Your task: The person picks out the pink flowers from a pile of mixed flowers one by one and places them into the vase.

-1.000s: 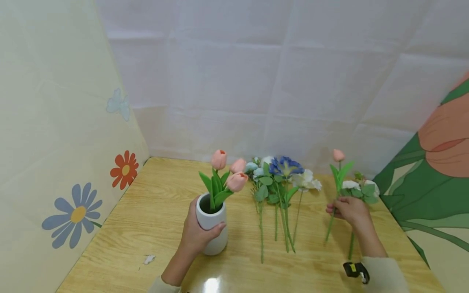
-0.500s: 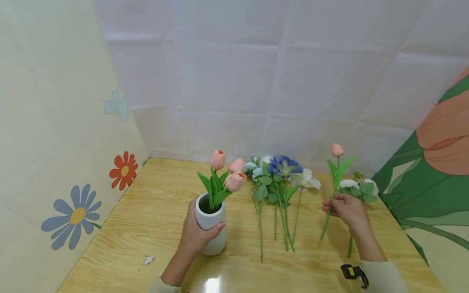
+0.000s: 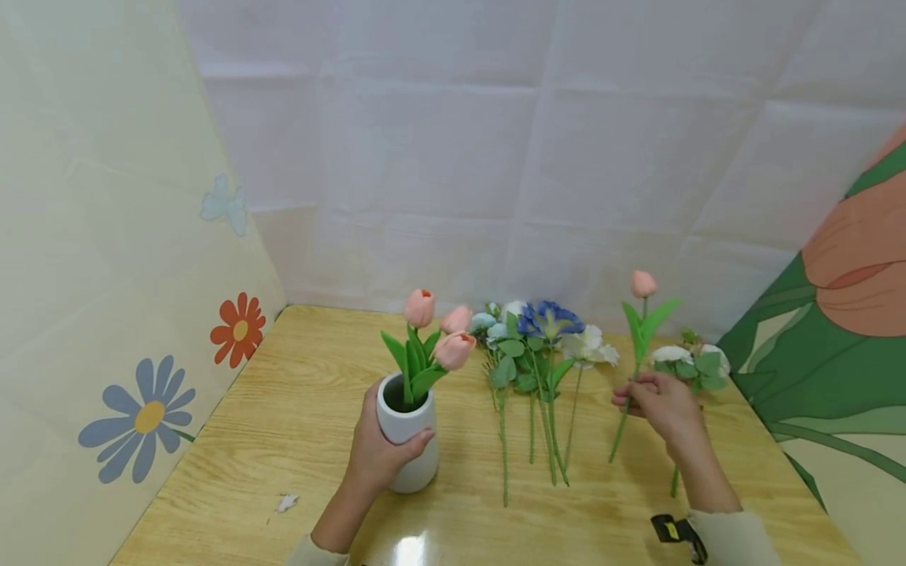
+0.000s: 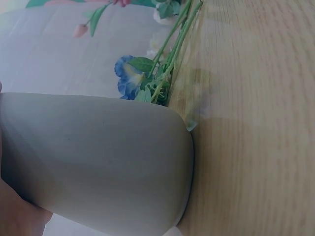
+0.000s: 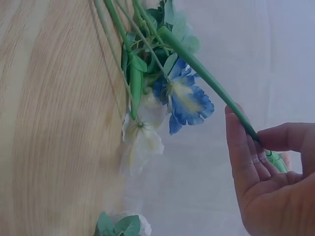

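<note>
A white vase [image 3: 414,440] stands upright on the table, and my left hand [image 3: 382,444] grips it around its left side with the thumb across the front. Several pink tulips [image 3: 421,308] with green leaves rise from its mouth. Off to the right, my right hand [image 3: 665,405] pinches the green stem of a single pink tulip [image 3: 643,284] between thumb and fingers, bloom up. In the right wrist view the stem [image 5: 211,81] slants past the fingertips. The left wrist view shows the vase wall [image 4: 98,157] close up, its base on the wood.
Between the hands lie a blue flower [image 3: 550,321], a white flower [image 3: 589,347] and pale blue blooms [image 3: 495,326], stems toward me. White roses [image 3: 672,355] lie behind the right hand. A white scrap [image 3: 287,502] is at left on the wooden table [image 3: 318,377]. Cloth walls surround it.
My right hand has moved a little left with the single tulip, which now stands slightly higher and farther from the white roses. The left hand and vase have stayed put.
</note>
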Demonstrator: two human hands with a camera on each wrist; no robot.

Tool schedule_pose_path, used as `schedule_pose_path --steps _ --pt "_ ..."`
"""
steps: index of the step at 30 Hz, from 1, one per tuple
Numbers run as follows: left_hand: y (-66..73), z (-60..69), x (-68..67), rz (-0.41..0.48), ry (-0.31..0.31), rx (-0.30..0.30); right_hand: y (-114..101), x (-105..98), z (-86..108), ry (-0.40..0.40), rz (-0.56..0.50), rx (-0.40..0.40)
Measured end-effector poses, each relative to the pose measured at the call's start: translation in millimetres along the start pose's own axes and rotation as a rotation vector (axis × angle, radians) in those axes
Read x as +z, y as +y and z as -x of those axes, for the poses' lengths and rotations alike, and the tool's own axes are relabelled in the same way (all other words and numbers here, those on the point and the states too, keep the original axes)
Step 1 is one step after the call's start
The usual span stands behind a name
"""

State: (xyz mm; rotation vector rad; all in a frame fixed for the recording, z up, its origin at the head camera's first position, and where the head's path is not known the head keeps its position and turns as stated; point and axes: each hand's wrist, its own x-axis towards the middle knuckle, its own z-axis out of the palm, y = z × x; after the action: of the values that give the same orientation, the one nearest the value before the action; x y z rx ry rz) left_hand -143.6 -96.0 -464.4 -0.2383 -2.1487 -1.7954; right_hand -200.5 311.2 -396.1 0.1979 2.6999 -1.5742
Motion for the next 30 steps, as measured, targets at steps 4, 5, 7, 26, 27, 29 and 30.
schedule_pose_path --steps 4,5,7,26,27,29,30 --pt "0.3 0.4 -0.7 -0.003 -0.001 0.007 -4 4 3.7 0.005 -0.008 -0.007" --pt "0.2 0.4 -0.9 -0.003 -0.002 0.008 -5 5 4.4 0.008 -0.01 -0.009" --pt "0.1 0.6 -1.4 -0.001 -0.003 0.011 -7 6 5.7 0.013 -0.015 -0.017" --pt "0.9 -0.3 -1.1 -0.001 -0.009 -0.003 -32 17 23.5 0.018 -0.027 -0.107" --pt "0.8 -0.3 -1.0 -0.001 -0.008 -0.001 -33 18 24.4 0.023 -0.026 -0.116" --pt "0.7 -0.4 -0.5 -0.002 -0.008 -0.001 -36 19 26.2 0.031 -0.024 -0.136" --pt "0.7 -0.5 -0.2 -0.001 -0.007 -0.002 -37 20 27.0 0.035 -0.027 -0.146"
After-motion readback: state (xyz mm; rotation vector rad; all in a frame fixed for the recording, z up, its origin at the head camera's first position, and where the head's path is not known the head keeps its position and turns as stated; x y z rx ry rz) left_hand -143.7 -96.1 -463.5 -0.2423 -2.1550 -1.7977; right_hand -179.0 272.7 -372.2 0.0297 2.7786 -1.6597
